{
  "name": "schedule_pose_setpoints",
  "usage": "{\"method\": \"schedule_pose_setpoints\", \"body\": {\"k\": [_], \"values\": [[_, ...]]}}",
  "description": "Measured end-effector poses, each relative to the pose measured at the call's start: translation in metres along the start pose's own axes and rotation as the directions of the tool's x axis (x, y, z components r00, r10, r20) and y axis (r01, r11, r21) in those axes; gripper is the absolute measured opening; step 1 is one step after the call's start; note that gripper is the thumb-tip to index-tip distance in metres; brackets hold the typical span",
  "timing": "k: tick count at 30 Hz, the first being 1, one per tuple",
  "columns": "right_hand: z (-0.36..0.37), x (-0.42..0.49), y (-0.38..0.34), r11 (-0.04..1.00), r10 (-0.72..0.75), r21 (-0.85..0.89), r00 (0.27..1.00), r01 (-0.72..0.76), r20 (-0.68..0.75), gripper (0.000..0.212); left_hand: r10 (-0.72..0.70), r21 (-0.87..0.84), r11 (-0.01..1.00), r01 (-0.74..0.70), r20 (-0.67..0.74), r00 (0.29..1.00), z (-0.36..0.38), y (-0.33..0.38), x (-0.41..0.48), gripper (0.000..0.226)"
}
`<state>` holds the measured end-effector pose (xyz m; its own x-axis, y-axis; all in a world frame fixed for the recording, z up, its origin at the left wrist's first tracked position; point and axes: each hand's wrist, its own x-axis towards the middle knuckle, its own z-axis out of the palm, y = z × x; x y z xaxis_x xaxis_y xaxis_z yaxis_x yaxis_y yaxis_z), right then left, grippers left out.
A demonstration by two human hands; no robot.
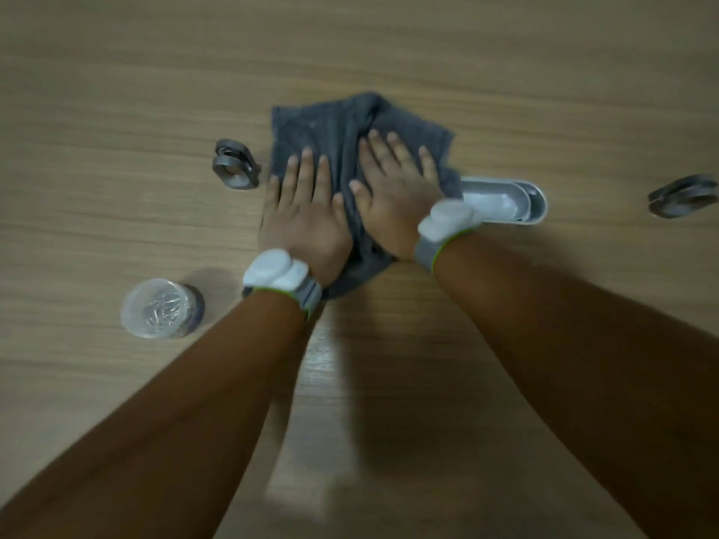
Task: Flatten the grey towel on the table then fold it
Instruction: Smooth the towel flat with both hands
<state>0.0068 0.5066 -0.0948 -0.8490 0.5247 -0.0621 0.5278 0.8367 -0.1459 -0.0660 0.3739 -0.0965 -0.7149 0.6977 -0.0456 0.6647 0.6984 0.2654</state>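
The grey towel [334,130] lies on the wooden table [116,91], still creased, with a raised fold running down its middle. My left hand [303,215] lies palm-down on the towel's left part, fingers spread and flat. My right hand [393,192] presses palm-down on the right part, fingers apart too. Neither hand grips the cloth. The towel's near end is hidden under my hands and wrists, which wear white and grey bands.
A grey tape dispenser [234,168] sits just left of the towel. A white oblong case [505,200] touches the towel's right edge. Another grey dispenser [683,196] lies far right. A clear jar of small metal pieces [161,307] stands near left.
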Motion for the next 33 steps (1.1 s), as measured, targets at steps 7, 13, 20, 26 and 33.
{"method": "schedule_pose_setpoints", "body": {"k": [7,13,20,26,33], "values": [[0.013,-0.187,-0.032,0.997,-0.074,-0.002,0.996,0.074,0.040,0.061,0.009,0.044,0.999,-0.010,0.033,0.999,-0.003,-0.013,-0.154,0.062],[0.011,-0.254,-0.010,0.978,0.210,-0.007,0.976,-0.210,0.056,0.073,-0.015,0.031,0.999,0.012,0.094,0.995,0.003,-0.001,-0.223,0.068],[0.000,-0.151,0.020,0.974,0.223,0.043,0.975,-0.223,-0.006,0.080,-0.064,0.005,0.998,0.064,0.130,0.990,0.004,0.024,-0.112,0.076],[0.004,-0.182,0.029,0.985,0.169,0.032,0.985,-0.169,-0.022,0.079,-0.059,0.024,0.998,0.058,0.040,0.997,0.007,0.027,-0.127,0.074],[0.004,-0.301,0.061,0.993,0.112,0.039,0.994,-0.111,-0.011,0.076,-0.050,0.052,0.998,0.046,0.081,0.995,0.018,0.074,-0.221,0.074]]}}
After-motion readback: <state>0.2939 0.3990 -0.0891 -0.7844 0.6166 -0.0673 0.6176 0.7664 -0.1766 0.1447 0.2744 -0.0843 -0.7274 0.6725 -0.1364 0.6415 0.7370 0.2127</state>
